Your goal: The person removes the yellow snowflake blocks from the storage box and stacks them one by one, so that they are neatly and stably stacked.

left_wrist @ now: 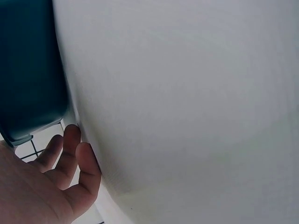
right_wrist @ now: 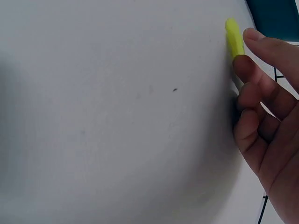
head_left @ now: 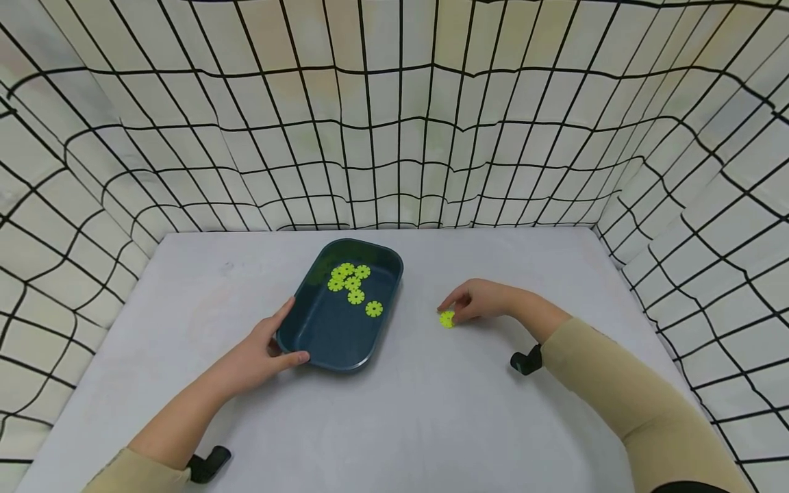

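item one: a dark teal, rounded-rectangular tray point(head_left: 327, 335), hard and slightly glossy, sitting on a white-covered table point(head_left: 431, 418).

item two: a group of yellow-green, round, notched, plastic-looking discs point(head_left: 352, 283), at least seven, lying inside that tray; most are crowding toward its far half, one is lying apart near the right wall.

item three: a single disc point(head_left: 446, 320) of the same notched yellow-green kind, sitting outside the tray, well to its right.

item four: the right hand point(head_left: 487, 299), coming out of a tan fabric sleeve point(head_left: 616, 390); thumb and forefinger are pinching the single disc by its edge, the other fingers curling beneath (from where i am standing, i cannot tell whether it is clearing the table).

item five: the left hand point(head_left: 255, 352); its fingers are spreading and bending loosely, thumb and forefinger resting against the tray's near left corner, gripping no disc.

item six, in my judgement: the single disc is being picked up, the tray apparently being steadied. the next move is calling for a firm pinch, then a lift over the tray's right wall.
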### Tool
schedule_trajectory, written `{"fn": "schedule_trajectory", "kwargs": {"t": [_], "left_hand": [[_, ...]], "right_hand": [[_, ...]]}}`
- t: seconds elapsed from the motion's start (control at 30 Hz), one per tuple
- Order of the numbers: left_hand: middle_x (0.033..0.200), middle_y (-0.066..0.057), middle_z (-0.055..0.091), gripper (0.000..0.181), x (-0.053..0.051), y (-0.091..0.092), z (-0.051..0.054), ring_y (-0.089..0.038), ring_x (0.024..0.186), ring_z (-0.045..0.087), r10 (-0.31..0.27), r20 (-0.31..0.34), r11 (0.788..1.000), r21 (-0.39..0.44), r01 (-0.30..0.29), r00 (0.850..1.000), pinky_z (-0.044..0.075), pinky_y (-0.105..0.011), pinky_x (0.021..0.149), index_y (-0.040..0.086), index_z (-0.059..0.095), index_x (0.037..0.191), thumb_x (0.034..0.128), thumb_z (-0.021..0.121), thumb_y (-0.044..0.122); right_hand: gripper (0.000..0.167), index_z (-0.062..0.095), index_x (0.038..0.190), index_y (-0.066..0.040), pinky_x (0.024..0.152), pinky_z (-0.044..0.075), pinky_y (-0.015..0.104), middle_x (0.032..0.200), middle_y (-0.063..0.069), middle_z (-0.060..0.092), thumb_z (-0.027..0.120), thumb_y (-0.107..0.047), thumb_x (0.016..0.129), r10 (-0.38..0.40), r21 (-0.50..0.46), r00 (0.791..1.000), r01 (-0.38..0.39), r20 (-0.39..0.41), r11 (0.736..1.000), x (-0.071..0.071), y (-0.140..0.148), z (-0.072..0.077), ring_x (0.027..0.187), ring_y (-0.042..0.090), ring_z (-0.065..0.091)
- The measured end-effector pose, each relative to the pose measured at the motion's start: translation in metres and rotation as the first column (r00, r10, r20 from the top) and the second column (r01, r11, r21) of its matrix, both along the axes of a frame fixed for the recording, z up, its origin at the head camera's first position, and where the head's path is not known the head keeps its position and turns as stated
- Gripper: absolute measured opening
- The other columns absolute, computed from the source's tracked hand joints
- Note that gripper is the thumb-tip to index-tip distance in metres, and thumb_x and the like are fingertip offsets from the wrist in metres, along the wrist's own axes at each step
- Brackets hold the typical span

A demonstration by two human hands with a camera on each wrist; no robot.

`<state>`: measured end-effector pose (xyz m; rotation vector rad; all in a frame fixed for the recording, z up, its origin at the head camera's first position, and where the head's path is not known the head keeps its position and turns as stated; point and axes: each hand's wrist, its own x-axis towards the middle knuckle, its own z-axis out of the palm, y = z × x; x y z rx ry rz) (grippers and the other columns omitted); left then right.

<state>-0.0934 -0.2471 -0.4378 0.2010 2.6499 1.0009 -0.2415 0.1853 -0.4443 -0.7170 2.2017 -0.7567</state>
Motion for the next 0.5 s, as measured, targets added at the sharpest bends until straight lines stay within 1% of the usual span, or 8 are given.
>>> {"fn": "schedule_trajectory", "kwargs": {"t": [0.2, 0.33, 0.5], "left_hand": [[0.144, -0.026, 0.031, 0.106, 0.0004, -0.0005, -0.0003, -0.023, 0.092, 0.051, 0.005, 0.004, 1.0, 0.004, -0.005, 1.0, 0.046, -0.038, 0.076, 0.02, 0.002, 0.161, 0.0878, 0.073, 0.049], [0.143, -0.025, 0.032, 0.106, 0.0002, -0.0007, -0.0005, -0.023, 0.091, 0.051, 0.003, 0.001, 1.0, 0.003, -0.003, 1.0, 0.046, -0.038, 0.076, 0.02, 0.003, 0.161, 0.0875, 0.073, 0.049], [0.145, -0.026, 0.031, 0.106, -0.0002, -0.0003, -0.0006, -0.023, 0.092, 0.051, 0.003, 0.004, 1.0, 0.006, -0.003, 1.0, 0.046, -0.038, 0.077, 0.02, 0.003, 0.161, 0.0874, 0.073, 0.049]], "right_hand": [[0.034, 0.073, 0.12, -0.021, 0.069, 0.042, 0.029, 0.078, -0.002, 0.06, 0.077, -0.017, 0.087, -0.005, -0.002, 1.0, 0.005, -0.012, 1.0, 0.0018, 0.0054, -0.0011, 0.072, 0.014, 0.052], [0.035, 0.072, 0.121, -0.025, 0.07, 0.042, 0.03, 0.077, -0.002, 0.059, 0.078, -0.018, 0.087, -0.004, 0.011, 1.0, 0.004, -0.019, 1.0, 0.0027, 0.0067, -0.0035, 0.073, 0.014, 0.053], [0.036, 0.072, 0.12, -0.026, 0.069, 0.041, 0.03, 0.075, -0.003, 0.057, 0.078, -0.017, 0.086, 0.011, 0.039, 0.998, -0.009, -0.058, 0.999, 0.0032, 0.0045, -0.0063, 0.072, 0.013, 0.052]]}}
